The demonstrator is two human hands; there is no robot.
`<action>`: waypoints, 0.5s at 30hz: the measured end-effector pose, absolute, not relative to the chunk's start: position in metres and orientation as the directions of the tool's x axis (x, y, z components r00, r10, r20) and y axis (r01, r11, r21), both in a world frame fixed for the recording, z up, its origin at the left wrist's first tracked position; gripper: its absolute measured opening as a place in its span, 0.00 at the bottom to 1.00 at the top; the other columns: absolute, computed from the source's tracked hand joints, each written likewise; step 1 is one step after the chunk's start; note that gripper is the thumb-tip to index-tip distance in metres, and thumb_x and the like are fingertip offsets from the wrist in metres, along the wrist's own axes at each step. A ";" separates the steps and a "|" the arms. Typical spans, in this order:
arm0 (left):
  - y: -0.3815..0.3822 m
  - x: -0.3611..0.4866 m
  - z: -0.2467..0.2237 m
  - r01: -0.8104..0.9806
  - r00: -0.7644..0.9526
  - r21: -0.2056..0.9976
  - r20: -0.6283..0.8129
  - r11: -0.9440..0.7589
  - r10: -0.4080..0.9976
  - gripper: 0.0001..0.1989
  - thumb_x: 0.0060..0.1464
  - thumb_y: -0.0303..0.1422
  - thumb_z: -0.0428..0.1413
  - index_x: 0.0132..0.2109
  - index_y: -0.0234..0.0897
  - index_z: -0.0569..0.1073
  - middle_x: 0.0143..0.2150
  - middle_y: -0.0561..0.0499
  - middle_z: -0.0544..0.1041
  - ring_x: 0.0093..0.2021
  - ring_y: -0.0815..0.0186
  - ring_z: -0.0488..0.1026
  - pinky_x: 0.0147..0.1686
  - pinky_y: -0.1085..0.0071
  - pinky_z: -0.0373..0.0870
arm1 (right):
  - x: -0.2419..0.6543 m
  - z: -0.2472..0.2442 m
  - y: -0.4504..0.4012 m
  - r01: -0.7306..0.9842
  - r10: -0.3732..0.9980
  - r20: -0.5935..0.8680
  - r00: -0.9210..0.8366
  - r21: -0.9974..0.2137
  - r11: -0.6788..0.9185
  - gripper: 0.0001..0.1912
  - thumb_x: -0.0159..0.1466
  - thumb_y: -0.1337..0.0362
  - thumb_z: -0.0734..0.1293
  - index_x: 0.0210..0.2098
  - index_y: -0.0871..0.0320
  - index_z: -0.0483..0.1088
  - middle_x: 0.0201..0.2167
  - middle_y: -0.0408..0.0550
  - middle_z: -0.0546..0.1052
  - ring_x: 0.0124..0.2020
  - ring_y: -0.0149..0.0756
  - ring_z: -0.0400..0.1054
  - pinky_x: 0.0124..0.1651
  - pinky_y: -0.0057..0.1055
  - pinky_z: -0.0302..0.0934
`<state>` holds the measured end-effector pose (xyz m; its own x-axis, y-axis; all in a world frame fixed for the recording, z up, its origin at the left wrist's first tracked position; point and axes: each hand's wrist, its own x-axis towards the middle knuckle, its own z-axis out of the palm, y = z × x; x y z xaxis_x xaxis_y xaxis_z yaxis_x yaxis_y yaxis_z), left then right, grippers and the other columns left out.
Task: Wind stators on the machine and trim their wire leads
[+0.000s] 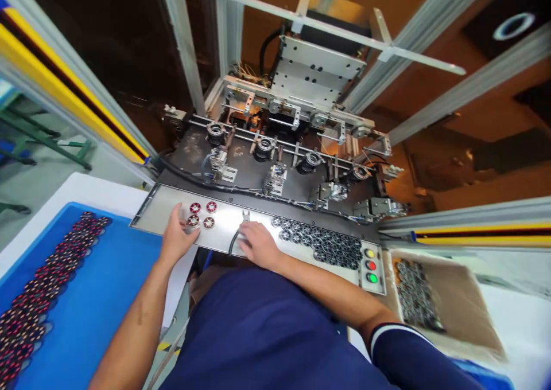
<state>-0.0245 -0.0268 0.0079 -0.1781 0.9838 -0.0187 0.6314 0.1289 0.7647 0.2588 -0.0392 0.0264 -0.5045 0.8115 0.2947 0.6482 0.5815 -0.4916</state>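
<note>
On the left part of the metal ledge [163, 206], my left hand [178, 232] has its thumb and fingers apart around a round part [193, 221], the near left one of a small group with red and copper-coloured centres. Beside it lie another copper-toned part [209, 222] and two red ones [195, 207]. My right hand [258, 242] rests at the middle of the ledge, its fingers curled over the black handle of a tool [233, 244]. The tool's metal jaws [245, 213] point toward the machine. Whether that hand grips the handle is partly hidden.
Many dark rings [331, 244] lie right of my right hand, beside a button box [372, 268]. A blue tray [107, 275] with rows of round parts stands left, a cardboard box [465, 304] right. Machine fixtures [264, 147] line the far side.
</note>
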 end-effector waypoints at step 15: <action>-0.055 0.009 0.084 0.484 -0.178 0.874 0.055 0.039 0.983 0.45 0.49 0.41 0.65 0.69 0.41 0.55 0.66 0.36 0.67 0.59 0.50 0.71 0.54 0.51 0.71 | 0.370 0.027 -0.077 0.806 0.866 0.184 -0.466 -0.317 0.501 0.11 0.66 0.64 0.69 0.47 0.60 0.72 0.51 0.61 0.73 0.51 0.51 0.64 0.49 0.45 0.61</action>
<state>0.0087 -0.0555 0.0840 -0.1778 0.9825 0.0546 0.4839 0.0390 0.8742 0.3698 -0.0769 0.0268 -0.4660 0.8655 0.1836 0.8056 0.5009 -0.3165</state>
